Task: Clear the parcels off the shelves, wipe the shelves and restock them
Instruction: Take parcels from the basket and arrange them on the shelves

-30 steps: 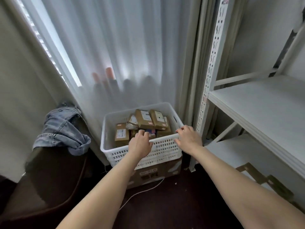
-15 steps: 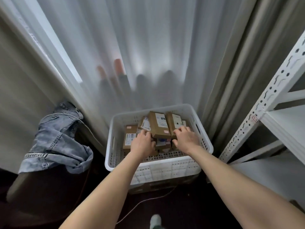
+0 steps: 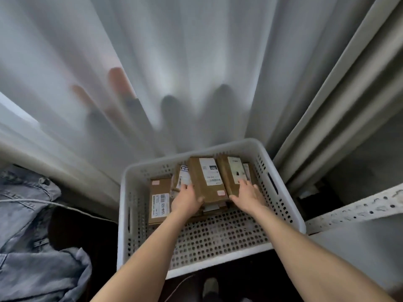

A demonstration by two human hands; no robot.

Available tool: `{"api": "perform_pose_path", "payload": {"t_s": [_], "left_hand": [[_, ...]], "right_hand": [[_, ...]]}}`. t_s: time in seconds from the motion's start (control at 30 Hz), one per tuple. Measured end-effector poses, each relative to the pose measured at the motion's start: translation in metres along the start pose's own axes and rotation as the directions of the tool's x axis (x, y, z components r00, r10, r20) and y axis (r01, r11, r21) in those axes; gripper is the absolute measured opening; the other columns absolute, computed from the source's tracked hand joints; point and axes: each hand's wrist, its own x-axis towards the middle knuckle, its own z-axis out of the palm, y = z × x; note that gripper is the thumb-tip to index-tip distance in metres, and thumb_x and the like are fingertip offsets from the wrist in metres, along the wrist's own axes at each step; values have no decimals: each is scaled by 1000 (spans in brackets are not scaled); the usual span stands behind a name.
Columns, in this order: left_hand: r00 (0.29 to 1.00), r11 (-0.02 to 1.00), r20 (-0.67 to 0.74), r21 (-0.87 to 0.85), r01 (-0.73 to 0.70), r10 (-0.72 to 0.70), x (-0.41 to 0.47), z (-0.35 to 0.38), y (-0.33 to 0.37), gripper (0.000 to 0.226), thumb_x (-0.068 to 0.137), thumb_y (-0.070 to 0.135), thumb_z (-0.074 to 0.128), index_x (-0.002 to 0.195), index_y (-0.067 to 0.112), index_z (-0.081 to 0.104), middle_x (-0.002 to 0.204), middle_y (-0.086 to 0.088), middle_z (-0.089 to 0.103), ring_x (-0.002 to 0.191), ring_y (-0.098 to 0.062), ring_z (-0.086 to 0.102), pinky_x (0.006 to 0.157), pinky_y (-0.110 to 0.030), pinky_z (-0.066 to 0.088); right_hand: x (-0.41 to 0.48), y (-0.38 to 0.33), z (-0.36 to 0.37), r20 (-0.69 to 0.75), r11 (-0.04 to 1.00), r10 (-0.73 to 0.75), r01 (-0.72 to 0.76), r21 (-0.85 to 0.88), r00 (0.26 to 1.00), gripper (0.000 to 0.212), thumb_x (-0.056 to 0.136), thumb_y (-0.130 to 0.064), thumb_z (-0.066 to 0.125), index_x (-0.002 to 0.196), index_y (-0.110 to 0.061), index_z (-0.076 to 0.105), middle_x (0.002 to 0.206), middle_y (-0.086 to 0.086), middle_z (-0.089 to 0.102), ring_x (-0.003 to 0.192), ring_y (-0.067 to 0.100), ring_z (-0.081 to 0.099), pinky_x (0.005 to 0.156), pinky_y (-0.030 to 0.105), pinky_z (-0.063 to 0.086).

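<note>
Head view has both your hands down in the white basket (image 3: 218, 243), where the parcels lie piled against its far wall. Your left hand (image 3: 186, 199) curls round the left edge of the middle parcel (image 3: 205, 182), thumb on its near end. Your right hand (image 3: 246, 195) lies with fingers spread flat on the neighbouring parcel (image 3: 233, 171), toward the basket's right wall. Both boxes lean on smaller ones beneath. Lift on that one-sided hold and the pile will likely shift, or a box may twist free and drop back. The shelf upright (image 3: 359, 205) stands just right of the basket, so a wide swing may clip it.
</note>
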Motion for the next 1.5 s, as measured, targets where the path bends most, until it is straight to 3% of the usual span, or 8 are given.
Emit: {"api": "perform_pose_path", "payload": {"t_s": [0.33, 0.57, 0.77, 0.93, 1.03, 1.17, 1.43, 1.5], "left_hand": [[954, 932, 70, -207, 299, -290, 79, 52, -1, 77, 88, 51, 57, 145, 9, 25, 146, -16, 33, 126, -35, 47, 98, -47, 46], [922, 883, 87, -266, 387, -377, 97, 72, 10, 66, 89, 42, 60, 140, 13, 30, 136, -15, 44, 118, -35, 53, 93, -43, 46], [876, 770, 175, -421, 479, -450, 103, 69, 5, 59, 79, 37, 75, 122, 10, 46, 123, -8, 59, 109, -27, 60, 93, -41, 51], [839, 664, 239, -521, 536, -490, 98, 52, -8, 45, 78, 34, 77, 109, 13, 54, 111, -6, 65, 97, -24, 65, 89, -42, 54], [839, 655, 243, -533, 535, -487, 90, 45, -17, 43, 78, 32, 76, 110, 10, 55, 109, -8, 66, 94, -25, 66, 87, -42, 55], [853, 660, 220, -552, 509, -474, 71, 26, -22, 39, 82, 28, 73, 110, 9, 53, 109, -9, 65, 93, -24, 65, 84, -41, 56], [949, 696, 118, -654, 297, -294, 31, -23, -34, 52, 89, 21, 66, 134, 6, 44, 124, -12, 56, 103, -28, 60, 68, -39, 57], [973, 717, 68, -665, 209, -220, 15, -37, -40, 56, 89, 24, 66, 137, 7, 42, 126, -10, 56, 105, -28, 60, 74, -42, 58]], "right_hand": [[115, 42, 48, 206, 876, 289, -345, 336, 935, 84, 84, -49, 68, 151, -17, 28, 153, 13, 29, 138, 34, 34, 110, 49, 36], [154, 62, 64, 368, 792, 300, -445, 418, 880, 105, 77, -53, 74, 153, -16, 13, 154, 14, 28, 140, 33, 33, 112, 47, 32], [158, 66, 58, 287, 773, 376, -469, 427, 881, 96, 74, -43, 81, 148, -12, 28, 148, 15, 34, 132, 34, 42, 103, 45, 40], [153, 72, 54, 329, 708, 365, -490, 509, 871, 57, 77, -29, 79, 128, -18, 57, 129, 9, 58, 106, 25, 62, 95, 40, 52], [134, 61, 43, 382, 616, 316, -494, 614, 868, 58, 83, -9, 73, 135, -16, 50, 131, 10, 57, 118, 29, 55, 96, 42, 47], [110, 51, 40, 400, 514, 281, -489, 705, 872, 51, 82, -10, 74, 128, -19, 53, 126, 8, 60, 112, 28, 57, 80, 39, 52], [42, 31, 3, 360, 300, 227, -417, 858, 905, 46, 87, -4, 68, 131, -2, 54, 124, 16, 62, 99, 23, 60, 82, 35, 54], [14, 24, -3, 305, 280, 234, -365, 888, 923, 47, 88, -2, 66, 133, -2, 53, 127, 16, 61, 103, 24, 60, 89, 36, 53]]}}
